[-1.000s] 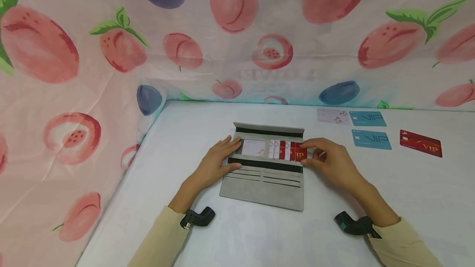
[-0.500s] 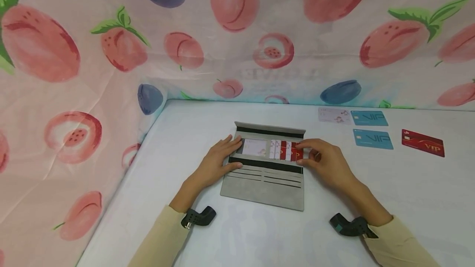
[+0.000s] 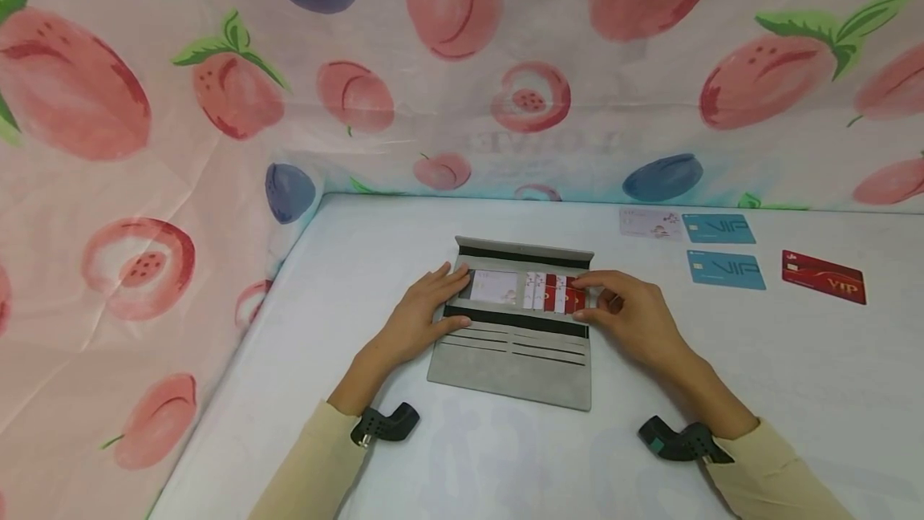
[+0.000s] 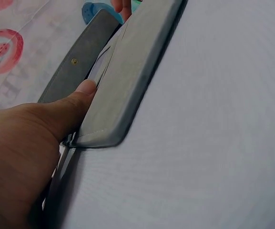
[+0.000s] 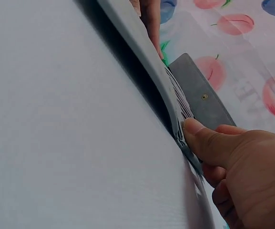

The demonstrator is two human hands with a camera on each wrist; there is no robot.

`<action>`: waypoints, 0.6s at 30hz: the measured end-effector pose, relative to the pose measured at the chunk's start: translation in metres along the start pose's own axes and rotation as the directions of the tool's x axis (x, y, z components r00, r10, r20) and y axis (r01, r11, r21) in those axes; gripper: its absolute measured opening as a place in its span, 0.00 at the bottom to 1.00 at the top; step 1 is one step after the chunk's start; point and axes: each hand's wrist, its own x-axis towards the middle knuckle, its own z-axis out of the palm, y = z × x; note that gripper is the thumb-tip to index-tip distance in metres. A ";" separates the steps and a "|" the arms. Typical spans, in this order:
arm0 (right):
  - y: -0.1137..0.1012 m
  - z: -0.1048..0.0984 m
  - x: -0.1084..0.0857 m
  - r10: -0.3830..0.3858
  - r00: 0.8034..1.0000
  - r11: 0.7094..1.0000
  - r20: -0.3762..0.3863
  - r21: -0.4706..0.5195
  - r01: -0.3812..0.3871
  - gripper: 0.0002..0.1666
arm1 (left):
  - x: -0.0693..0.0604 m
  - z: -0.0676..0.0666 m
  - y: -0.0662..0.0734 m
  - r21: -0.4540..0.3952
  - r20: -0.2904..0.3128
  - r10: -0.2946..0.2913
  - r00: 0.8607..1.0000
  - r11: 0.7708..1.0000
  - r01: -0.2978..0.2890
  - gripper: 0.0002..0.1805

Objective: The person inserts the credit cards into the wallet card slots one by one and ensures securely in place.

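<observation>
A grey long wallet [image 3: 512, 383] lies unfolded on the table, its flap [image 5: 201, 90] raised at the far side. My left hand [image 3: 419, 315] rests on its left edge, fingers extended and thumb [image 4: 82, 93] lying on the wallet. At the opposite end, my right hand [image 3: 638, 315] pinches the edges of a red card [image 3: 576, 301] between thumb and index finger. That card is the rightmost of several overlapping red and white cards [image 3: 540, 292] in the wallet's middle section. A pale card [image 3: 494, 287] sits in the window on the left. The fingertips partly cover the red card.
To the right of the wallet lie a floral white card [image 3: 650, 224], two blue VIP cards [image 3: 718, 229] and a red VIP card [image 3: 824, 278]. Fruit-patterned cloth [image 3: 447, 103] rises behind and left of the white table [image 3: 346, 247].
My right hand has moved left, and the red card has slid farther into the wallet; less of it now shows at the right edge. The left hand has stayed in place.
</observation>
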 end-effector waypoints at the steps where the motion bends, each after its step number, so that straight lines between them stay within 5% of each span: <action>1: 0.000 0.000 0.000 0.001 1.000 1.000 0.000 0.002 -0.001 0.23 | 0.000 0.000 0.000 -0.001 0.001 0.000 1.000 1.000 0.000 0.38; 18: 0.001 -0.009 0.000 0.043 0.997 0.998 0.059 -0.038 -0.041 0.24 | 0.000 -0.001 0.000 -0.010 0.019 -0.014 1.000 1.000 0.014 0.38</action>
